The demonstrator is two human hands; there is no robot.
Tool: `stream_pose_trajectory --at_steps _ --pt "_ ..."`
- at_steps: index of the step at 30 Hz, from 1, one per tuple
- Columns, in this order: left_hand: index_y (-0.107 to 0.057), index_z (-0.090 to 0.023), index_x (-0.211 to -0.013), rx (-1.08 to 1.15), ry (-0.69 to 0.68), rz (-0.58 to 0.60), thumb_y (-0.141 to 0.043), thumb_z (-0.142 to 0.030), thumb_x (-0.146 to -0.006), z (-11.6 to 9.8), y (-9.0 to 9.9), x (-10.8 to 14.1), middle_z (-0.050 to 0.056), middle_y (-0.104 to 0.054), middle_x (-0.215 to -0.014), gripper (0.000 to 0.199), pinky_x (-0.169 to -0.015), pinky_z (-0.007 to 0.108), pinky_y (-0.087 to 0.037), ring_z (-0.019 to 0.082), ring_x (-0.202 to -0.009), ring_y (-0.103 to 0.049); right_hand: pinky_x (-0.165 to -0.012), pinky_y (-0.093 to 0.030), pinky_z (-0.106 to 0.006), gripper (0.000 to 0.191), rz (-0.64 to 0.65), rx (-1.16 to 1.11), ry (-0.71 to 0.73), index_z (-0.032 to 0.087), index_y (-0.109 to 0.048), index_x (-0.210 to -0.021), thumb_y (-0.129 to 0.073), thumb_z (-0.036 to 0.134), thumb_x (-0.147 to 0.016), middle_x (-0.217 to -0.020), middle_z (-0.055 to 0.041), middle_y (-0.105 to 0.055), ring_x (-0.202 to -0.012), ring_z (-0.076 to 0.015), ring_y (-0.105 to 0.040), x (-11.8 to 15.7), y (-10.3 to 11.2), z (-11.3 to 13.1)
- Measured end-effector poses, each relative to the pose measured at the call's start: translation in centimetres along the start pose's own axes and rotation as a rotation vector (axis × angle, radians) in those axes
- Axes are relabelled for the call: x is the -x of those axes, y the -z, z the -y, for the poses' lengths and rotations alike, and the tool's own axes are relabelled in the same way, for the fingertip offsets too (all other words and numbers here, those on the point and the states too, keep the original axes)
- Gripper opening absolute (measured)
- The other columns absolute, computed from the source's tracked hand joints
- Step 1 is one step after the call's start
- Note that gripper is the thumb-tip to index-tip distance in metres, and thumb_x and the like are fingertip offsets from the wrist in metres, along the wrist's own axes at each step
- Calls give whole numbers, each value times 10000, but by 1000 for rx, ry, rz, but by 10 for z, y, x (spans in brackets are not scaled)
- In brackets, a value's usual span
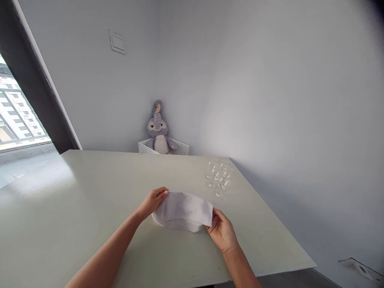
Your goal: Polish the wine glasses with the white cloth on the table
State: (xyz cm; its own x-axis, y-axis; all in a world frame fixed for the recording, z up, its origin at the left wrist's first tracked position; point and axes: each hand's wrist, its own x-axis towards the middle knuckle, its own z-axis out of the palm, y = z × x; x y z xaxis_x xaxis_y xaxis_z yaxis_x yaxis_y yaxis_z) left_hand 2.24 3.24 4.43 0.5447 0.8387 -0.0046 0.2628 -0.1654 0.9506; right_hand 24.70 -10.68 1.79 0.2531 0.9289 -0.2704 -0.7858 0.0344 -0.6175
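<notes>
A white folded cloth (183, 210) is stretched between my two hands, just above the table or resting on it; I cannot tell which. My left hand (153, 202) pinches its upper left corner, thumb on top. At the cloth's right end my right hand (222, 230) grips the edge, with part of the fingers hidden behind the fabric. The cloth's lower layer sags below the upper one. Beyond it to the right stand several clear stemmed glasses (220, 174), close together, which neither hand touches.
The pale table (99, 216) spreads wide to the left, and its right edge runs near the grey wall (288, 100). Behind the far edge, a grey plush toy (160, 134) sits in a white perforated basket (183, 149). A window (18, 112) is at left.
</notes>
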Motion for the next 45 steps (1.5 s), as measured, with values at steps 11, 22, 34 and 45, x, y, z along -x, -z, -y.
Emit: stream_pose_trajectory --at_steps 11,22,34,45 --pt "-569 -177 -761 -17 -8 -4 -397 -540 -785 0 -1 -1 -3 -519 -680 402 -566 221 -365 134 -643 -455 -497 -427 -212 140 125 138 52 180 -645 -821 -674 271 -719 -668 21 -570 -586 -104 -513 3 -2 -3" --pt "-581 -184 -771 -20 -13 4 -389 -535 -792 -5 2 2 6 -543 -708 400 -578 230 -387 149 -670 -485 -510 -414 -242 203 10 374 109 176 -639 -813 -695 252 -633 -685 -4 -604 -575 -139 -520 1 -6 -5" --pt "-616 -185 -736 61 -249 -88 -471 -430 -801 -14 20 7 16 -533 -742 292 -654 242 -377 146 -711 -466 -563 -390 -307 171 240 1482 1050 238 -599 -899 -445 217 -827 -701 -41 -586 -621 -183 -521 29 -32 59" --pt "-634 -189 -890 153 -132 -154 -520 -423 -765 -1 22 1 44 -603 -835 289 -714 285 -429 185 -794 -529 -618 -440 -264 176 317 1291 591 237 -630 -888 -466 250 -826 -802 -27 -599 -694 -159 -541 34 -51 70"
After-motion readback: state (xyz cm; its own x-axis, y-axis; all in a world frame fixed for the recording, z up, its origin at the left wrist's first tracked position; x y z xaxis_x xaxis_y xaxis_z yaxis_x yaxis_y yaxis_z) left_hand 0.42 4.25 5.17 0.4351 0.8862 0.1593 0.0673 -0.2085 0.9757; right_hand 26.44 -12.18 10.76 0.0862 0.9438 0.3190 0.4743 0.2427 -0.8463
